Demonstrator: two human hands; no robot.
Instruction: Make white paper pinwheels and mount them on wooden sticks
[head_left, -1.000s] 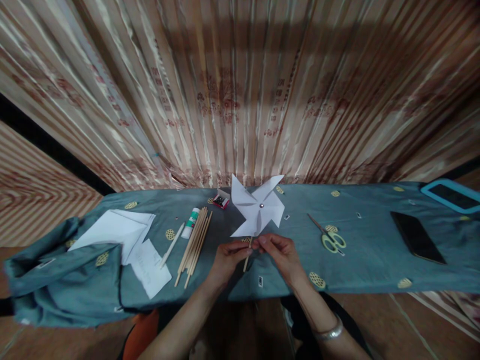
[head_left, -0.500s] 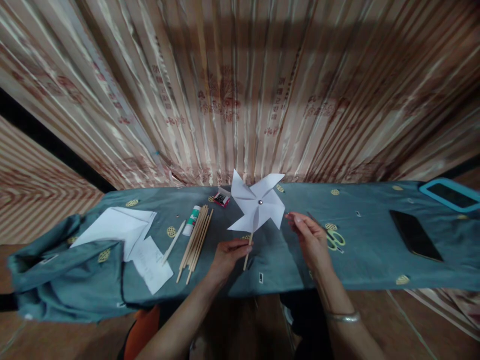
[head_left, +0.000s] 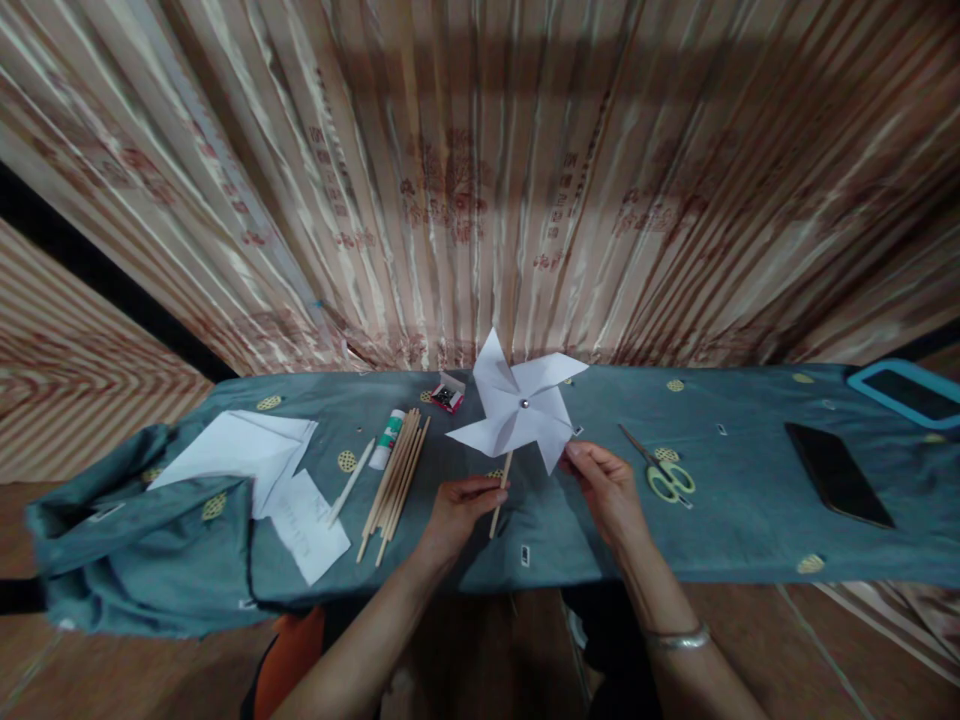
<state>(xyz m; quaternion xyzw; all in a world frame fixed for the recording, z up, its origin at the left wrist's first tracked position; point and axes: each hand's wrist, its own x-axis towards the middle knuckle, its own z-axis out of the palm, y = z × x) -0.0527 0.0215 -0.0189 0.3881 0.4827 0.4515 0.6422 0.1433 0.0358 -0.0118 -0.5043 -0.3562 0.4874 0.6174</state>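
Note:
A white paper pinwheel (head_left: 510,425) with pointed blades and a silver pin head at its centre faces me. It is on a thin wooden stick (head_left: 497,505), held upright with a slight tilt. My left hand (head_left: 457,515) is closed, pinching this stick between thumb and fingers below the blades. At the pinwheel's lower right blade, my right hand (head_left: 604,485) is closed too, its thumb and forefinger pinched at the paper edge.
Left on the cloth-covered table (head_left: 750,530) lie wooden sticks (head_left: 394,490), a glue stick (head_left: 390,440), a white pencil-like stick (head_left: 351,483), paper sheets (head_left: 232,450) and a small pin box (head_left: 448,395). Right are scissors (head_left: 667,478), a phone (head_left: 836,475) and a blue-framed tablet (head_left: 907,392).
The pinwheel has turned a little clockwise. My right hand has moved slightly left and down to the blade's edge, uncovering more of the scissors. My left hand keeps the stick.

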